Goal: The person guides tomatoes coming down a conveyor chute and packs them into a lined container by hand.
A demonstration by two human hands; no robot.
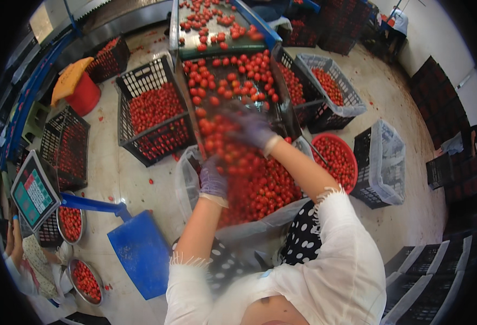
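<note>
Both of my hands wear thin purple gloves. My right hand (254,128) reaches over a dark chute (258,111), its blurred fingers spread among cherry tomatoes (218,134). By the chute's lower left edge is my left hand (214,178), close to the tomatoes; its fingers are partly hidden and their grip is unclear. Between the hands, tomatoes blur as they tumble off the chute's lip. Below lies a heap of cherry tomatoes (267,191) in a container lined with a translucent plastic bag (258,223), directly before me.
Above the chute is a conveyor belt (187,30) carrying tomatoes. Crates of tomatoes flank it, including a black crate (153,126) at left. A red tub (354,162) and lined crate (388,162) stand right. A blue platform scale (141,252) is left; another person (39,260) sits beyond.
</note>
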